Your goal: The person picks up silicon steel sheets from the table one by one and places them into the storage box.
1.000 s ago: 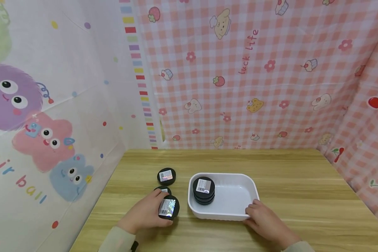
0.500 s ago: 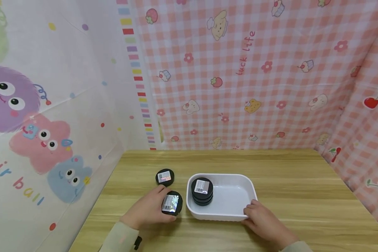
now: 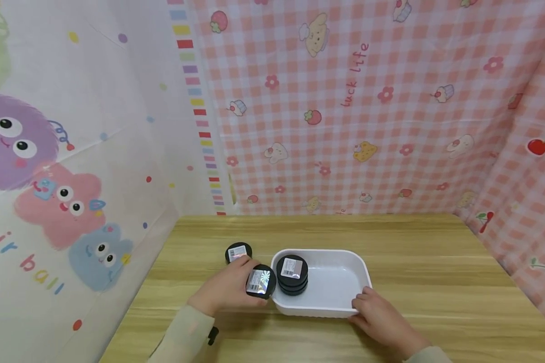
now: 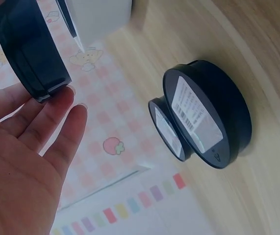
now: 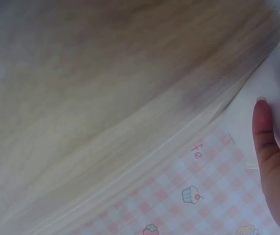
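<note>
My left hand (image 3: 227, 287) grips a flat round black container (image 3: 261, 281) by its edge, at the left rim of a white rectangular tray (image 3: 327, 312). The container's top bears a barcode label with a shiny sticker. Inside the tray, at its left end, stands a stack of similar black containers (image 3: 292, 275). At the tray's near right corner my right hand (image 3: 381, 317) holds the rim, thumb against the outer wall in the right wrist view. In the left wrist view two more black containers, a nearer one (image 4: 206, 115) and a farther one (image 4: 166, 129), rest on the table.
One loose container (image 3: 237, 250) shows behind my left hand in the head view; the hand hides the other. The wooden table (image 3: 418, 252) meets a pink checked cloth (image 3: 390, 126) at the back and a white cartoon-printed sheet (image 3: 136, 151) on the left.
My left hand has carried the black container right and slightly away from me, up to the tray's left rim. The right hand keeps its place on the tray.
</note>
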Available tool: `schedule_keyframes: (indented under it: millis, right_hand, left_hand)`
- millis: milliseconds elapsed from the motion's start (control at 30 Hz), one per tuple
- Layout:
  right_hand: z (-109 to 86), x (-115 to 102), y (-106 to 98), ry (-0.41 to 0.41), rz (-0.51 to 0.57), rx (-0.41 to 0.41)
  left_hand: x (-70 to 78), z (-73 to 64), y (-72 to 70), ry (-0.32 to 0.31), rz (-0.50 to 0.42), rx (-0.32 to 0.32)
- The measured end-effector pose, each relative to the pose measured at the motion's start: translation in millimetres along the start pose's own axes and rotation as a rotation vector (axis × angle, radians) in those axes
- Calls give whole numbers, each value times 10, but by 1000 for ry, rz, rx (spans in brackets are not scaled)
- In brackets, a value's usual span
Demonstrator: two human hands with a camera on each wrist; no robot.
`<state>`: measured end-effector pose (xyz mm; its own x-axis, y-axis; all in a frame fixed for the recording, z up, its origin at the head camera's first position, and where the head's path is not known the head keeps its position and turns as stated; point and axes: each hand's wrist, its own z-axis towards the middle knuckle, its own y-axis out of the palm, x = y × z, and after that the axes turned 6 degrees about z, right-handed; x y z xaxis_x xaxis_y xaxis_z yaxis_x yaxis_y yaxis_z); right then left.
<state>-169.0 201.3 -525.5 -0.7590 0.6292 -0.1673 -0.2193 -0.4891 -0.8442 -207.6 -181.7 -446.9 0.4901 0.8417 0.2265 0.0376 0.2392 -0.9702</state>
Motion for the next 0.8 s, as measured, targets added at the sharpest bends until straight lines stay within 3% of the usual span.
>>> schedule_keyframes:
  millis: [800]
  right_hand:
    - [-8,32,19,6,3,-19]
  left_hand:
    - [181,293,-65,56,35,-5]
